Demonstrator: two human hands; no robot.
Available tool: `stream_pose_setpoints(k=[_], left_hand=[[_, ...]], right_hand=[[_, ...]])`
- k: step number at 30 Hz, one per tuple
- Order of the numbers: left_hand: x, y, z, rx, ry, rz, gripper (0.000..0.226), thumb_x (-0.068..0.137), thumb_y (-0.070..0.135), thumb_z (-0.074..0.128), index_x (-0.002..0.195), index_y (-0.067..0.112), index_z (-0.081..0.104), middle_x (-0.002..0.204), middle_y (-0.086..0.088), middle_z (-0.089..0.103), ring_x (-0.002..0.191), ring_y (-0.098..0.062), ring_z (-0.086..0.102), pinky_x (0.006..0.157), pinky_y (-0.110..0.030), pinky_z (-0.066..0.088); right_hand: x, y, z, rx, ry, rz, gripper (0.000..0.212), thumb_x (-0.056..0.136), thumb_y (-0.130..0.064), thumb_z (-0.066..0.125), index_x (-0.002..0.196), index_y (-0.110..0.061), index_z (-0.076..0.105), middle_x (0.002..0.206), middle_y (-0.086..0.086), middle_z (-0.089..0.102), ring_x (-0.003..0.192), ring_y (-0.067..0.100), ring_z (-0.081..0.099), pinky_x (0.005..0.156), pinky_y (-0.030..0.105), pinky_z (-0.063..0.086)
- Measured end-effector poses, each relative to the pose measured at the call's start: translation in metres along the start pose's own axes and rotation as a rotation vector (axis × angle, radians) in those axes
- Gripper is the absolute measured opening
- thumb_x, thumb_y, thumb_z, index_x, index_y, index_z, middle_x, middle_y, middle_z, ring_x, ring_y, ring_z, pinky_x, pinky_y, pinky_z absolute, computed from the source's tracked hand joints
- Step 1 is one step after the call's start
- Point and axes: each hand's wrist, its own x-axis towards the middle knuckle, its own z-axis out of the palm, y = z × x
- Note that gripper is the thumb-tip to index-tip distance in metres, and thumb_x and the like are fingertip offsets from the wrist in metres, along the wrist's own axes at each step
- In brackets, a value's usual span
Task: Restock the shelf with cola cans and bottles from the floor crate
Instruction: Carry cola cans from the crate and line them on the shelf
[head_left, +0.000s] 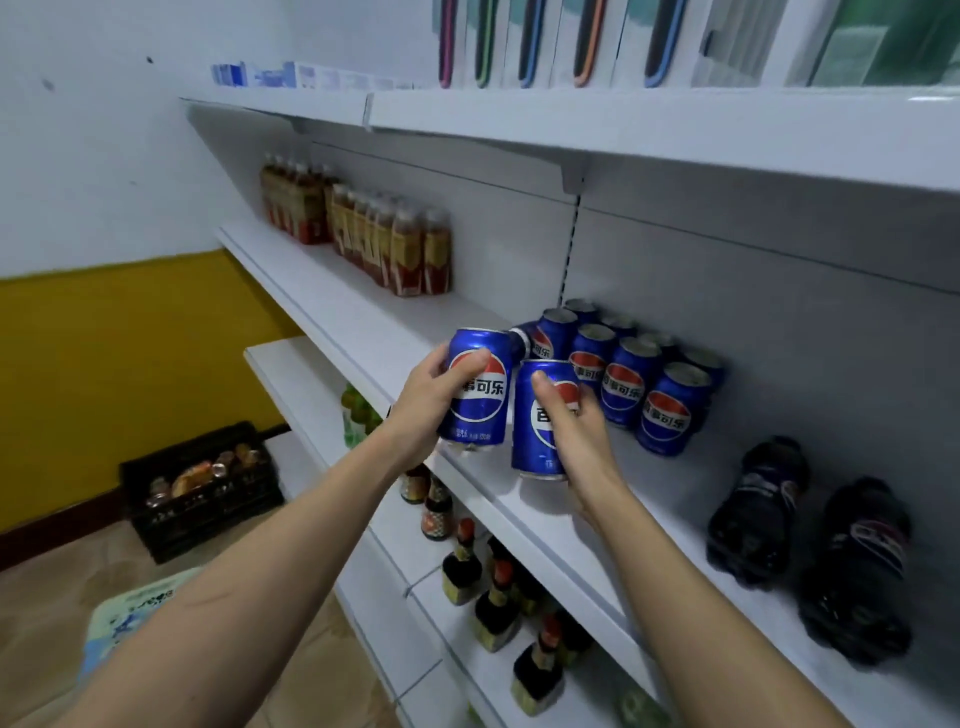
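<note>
Blue cans (631, 387) on the shelf (363, 332) carry the Pepsi globe and "事可乐". Other labels are illegible.

- A small shop, or its stock corner: white metal shelving (363, 317) runs in long tiers along the wall, with slotted uprights and brackets.
- Goods stand in rows of the same kind: blue cola cans (628, 384), shrink-wrapped packs of brown drink bottles (395, 249), dark cola bottles (810, 540), and sauce bottles (493, 597) on the tier below.
- Boxed goods (519, 41) line the top tier.
- A black plastic crate (202, 493) of drinks sits on the tiled floor by a yellow-painted wall (130, 374).
</note>
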Motion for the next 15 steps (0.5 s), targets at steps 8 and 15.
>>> stream_pose_setpoints(k=[8,15], left_hand=[[0.132,0.008,-0.030,0.408,-0.339,0.040,0.073,0.063,0.027,0.093,0.127,0.017,0.058,0.113,0.002,0.074,0.102,-0.012,0.071,0.085,-0.029,0.058],[0.189,0.006,-0.022,0.662,-0.613,0.097,0.058,0.065,0.033,0.094,0.112,0.033,0.060,0.104,0.018,0.070,0.095,0.004,0.066,0.080,-0.017,0.054]], right_hand=[[0.073,0.016,0.007,-0.242,0.294,-0.101,0.063,0.071,-0.041,0.086,0.126,-0.034,0.057,0.119,-0.017,0.066,0.106,0.003,0.063,0.085,0.023,0.049],[0.103,0.024,0.014,-0.246,0.515,-0.148,0.064,0.072,-0.025,0.088,0.129,-0.021,0.060,0.121,-0.008,0.065,0.099,0.000,0.064,0.067,0.008,0.050]])
